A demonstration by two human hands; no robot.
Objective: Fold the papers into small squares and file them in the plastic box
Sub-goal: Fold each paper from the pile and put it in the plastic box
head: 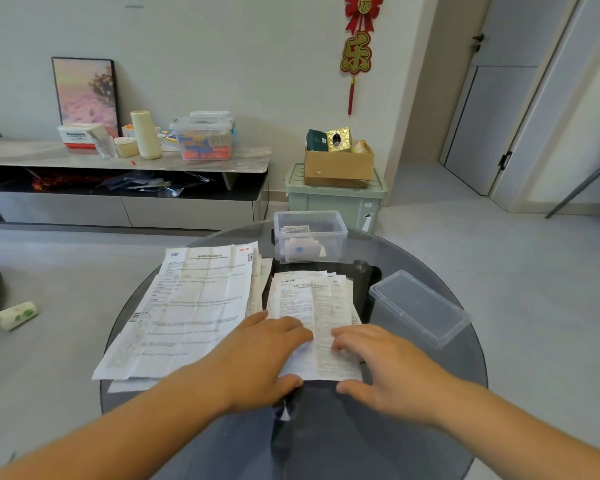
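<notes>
The paper (326, 344) in hand is a narrow folded strip lying on the right-hand stack at the near side of the desk (465, 362). We judge the folding half done: next it needs doubling across into a square. Both grips are spread and pinch nothing. The left hand (267, 355) lies flat on it and the right hand (385, 365) presses with its fingertips, thumbs at the near edge. The plastic box (340, 237) stands beyond, with folded papers inside.

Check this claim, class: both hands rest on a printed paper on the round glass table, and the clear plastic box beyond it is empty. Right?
Not quite. The head view shows the clear plastic box holds several folded papers, so it is not empty. The left hand and right hand do rest on a printed paper on the round glass table.
</notes>
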